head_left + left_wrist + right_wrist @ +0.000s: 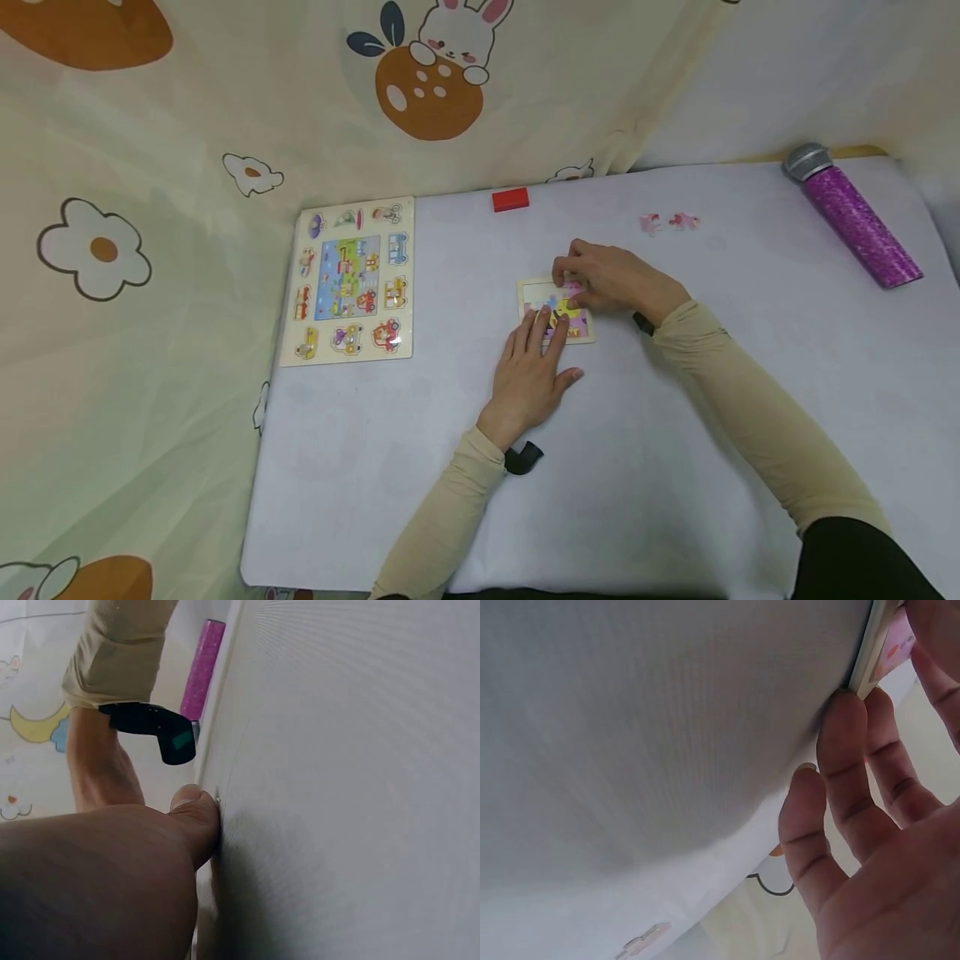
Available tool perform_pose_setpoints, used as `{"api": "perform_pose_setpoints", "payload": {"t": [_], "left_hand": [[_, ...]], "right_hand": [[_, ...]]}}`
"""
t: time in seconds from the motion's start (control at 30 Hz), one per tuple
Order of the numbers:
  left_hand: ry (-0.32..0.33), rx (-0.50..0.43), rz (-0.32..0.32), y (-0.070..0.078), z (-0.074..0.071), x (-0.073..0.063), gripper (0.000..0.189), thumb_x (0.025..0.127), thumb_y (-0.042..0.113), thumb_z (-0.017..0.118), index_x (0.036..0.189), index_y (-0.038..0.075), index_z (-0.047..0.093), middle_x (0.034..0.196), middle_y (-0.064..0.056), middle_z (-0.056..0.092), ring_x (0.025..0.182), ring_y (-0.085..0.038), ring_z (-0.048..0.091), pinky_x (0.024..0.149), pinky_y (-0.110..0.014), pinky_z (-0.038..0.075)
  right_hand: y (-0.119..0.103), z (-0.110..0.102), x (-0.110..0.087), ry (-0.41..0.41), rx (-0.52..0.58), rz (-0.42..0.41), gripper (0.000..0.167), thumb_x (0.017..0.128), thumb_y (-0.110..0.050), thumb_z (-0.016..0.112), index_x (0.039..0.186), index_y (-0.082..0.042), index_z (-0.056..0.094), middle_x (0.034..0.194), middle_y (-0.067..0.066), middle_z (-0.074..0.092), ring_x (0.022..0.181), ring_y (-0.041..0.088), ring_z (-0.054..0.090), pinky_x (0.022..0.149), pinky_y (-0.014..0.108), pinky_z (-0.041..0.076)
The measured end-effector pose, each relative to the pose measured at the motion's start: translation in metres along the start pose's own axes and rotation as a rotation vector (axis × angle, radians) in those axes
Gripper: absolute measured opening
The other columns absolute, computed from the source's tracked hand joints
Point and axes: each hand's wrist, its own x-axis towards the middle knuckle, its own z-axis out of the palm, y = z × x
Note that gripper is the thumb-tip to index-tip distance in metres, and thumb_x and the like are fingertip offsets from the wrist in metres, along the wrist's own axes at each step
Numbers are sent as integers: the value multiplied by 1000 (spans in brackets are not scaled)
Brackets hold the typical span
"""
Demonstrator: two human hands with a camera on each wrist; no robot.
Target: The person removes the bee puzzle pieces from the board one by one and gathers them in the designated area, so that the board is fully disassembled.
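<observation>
A small jigsaw puzzle (580, 340) in a pale frame lies on the table, with pink, purple and yellow pieces in it and a bare patch at its upper left. My left hand (527, 379) rests on its lower left with fingers straight and spread. My right hand (618, 279) bends over its upper right, thumb and index finger at a pink puzzle piece (573, 287). In the right wrist view, other fingertips touch the edge of the frame (866, 664). The left wrist view shows only the left thumb (196, 817) and side of the hand, not the puzzle.
Two loose pink pieces (684, 221) lie beyond my right hand. A red block (510, 199) sits at the back edge. To the left is a larger wooden picture board (405, 325); a purple glittery microphone (862, 221) lies at the far right.
</observation>
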Motion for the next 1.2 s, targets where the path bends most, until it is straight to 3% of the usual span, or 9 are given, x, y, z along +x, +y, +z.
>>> {"api": "perform_pose_setpoints", "payload": {"t": [0.2, 0.4, 0.6, 0.77, 1.0, 1.2], "left_hand": [[9, -6, 5, 0, 0, 0, 80, 109, 60, 44, 171, 17, 18, 179, -13, 9, 166, -33, 5, 133, -45, 18], [7, 3, 3, 1, 0, -1, 80, 109, 60, 44, 171, 18, 18, 179, -13, 9, 166, -33, 5, 133, -45, 18], [9, 15, -1, 1, 1, 0, 80, 109, 60, 43, 172, 18, 18, 179, -13, 9, 167, -32, 5, 133, -45, 17], [13, 21, -6, 0, 2, 1, 80, 109, 61, 43, 172, 18, 17, 179, -12, 9, 167, -32, 5, 133, -44, 17], [29, 17, 2, 0, 3, 1, 79, 109, 60, 44, 171, 17, 19, 179, -13, 11, 166, -33, 7, 132, -45, 18], [28, 0, 4, 0, 2, 0, 80, 109, 59, 44, 171, 17, 18, 179, -14, 10, 166, -33, 6, 132, -46, 18]], "right_hand": [[2, 4, 0, 58, 27, -22, 33, 84, -16, 91, 108, -18, 68, 115, 9, 66, 106, 33, 60, 96, 52, 52], [4, 8, -2, 90, 62, 14, 29, 83, -15, 90, 108, -13, 75, 118, 8, 73, 116, 32, 59, 107, 54, 49], [2, 8, -8, 134, 85, 27, 28, 84, -16, 90, 109, -10, 81, 111, 8, 78, 109, 29, 62, 102, 52, 52], [0, 8, -10, 159, 186, 41, 33, 84, -8, 88, 116, -7, 76, 108, 9, 75, 104, 28, 62, 100, 50, 52], [6, 10, -13, 173, 331, 132, 35, 86, -3, 87, 117, -3, 71, 106, 12, 74, 101, 28, 67, 98, 49, 54], [11, 11, -15, 176, 384, 168, 38, 86, -4, 87, 120, -2, 70, 106, 14, 74, 100, 29, 68, 97, 49, 54]]}}
